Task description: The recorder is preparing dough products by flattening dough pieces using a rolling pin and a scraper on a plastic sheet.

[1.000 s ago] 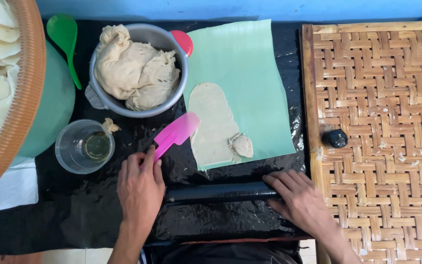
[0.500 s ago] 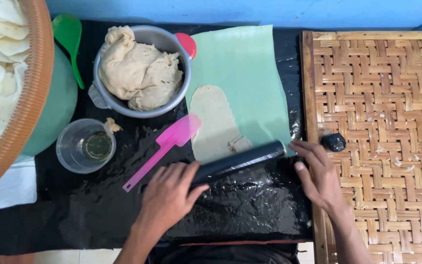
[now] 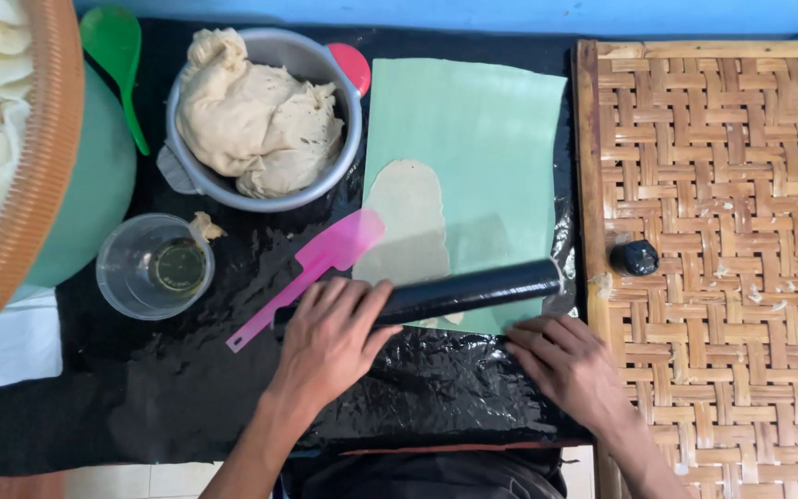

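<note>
A black rolling pin (image 3: 473, 288) lies across the near end of a green sheet (image 3: 477, 157). My left hand (image 3: 330, 337) rests flat on the pin's left part, fingers spread over it. My right hand (image 3: 570, 365) lies flat just below the pin's right end, on the black plastic; I cannot tell whether it touches the pin. A thin, flattened strip of dough (image 3: 408, 222) lies on the sheet's left side, reaching under the pin. A pink spatula (image 3: 311, 273) lies left of the dough, its handle by my left hand.
A metal bowl (image 3: 198, 180) of dough stands at the back left, with a red lid and a green spoon (image 3: 113, 46) beside it. A clear cup (image 3: 131, 268) holds some oil. A basket (image 3: 43, 176) of white chips is at far left. A woven bamboo tray (image 3: 722, 231) carries a small black object (image 3: 634, 257).
The pin has rolled away from me onto the sheet and over the dough. The dough lump seen a second ago is no longer visible. Both hands moved forward with the pin.
</note>
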